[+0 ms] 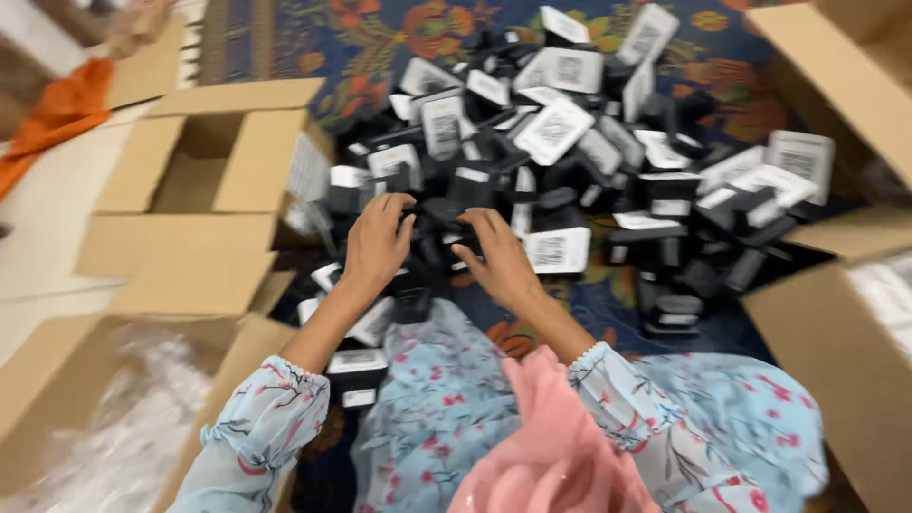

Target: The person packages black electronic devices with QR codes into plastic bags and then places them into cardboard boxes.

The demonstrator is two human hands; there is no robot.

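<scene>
A big heap of small black blocks with white labels lies on a patterned blue rug. My left hand rests palm down on the near edge of the heap, fingers curled over black pieces. My right hand is beside it, fingers spread and bent over the same spot, touching the pieces. The frame is blurred, so I cannot tell whether either hand grips a piece. Both arms wear light blue flowered sleeves, and a pink cloth lies over my lap.
An open empty cardboard box stands to the left of the heap. Another box with clear plastic wrap inside is at the lower left. More cardboard boxes stand on the right. Orange cloth lies at the far left.
</scene>
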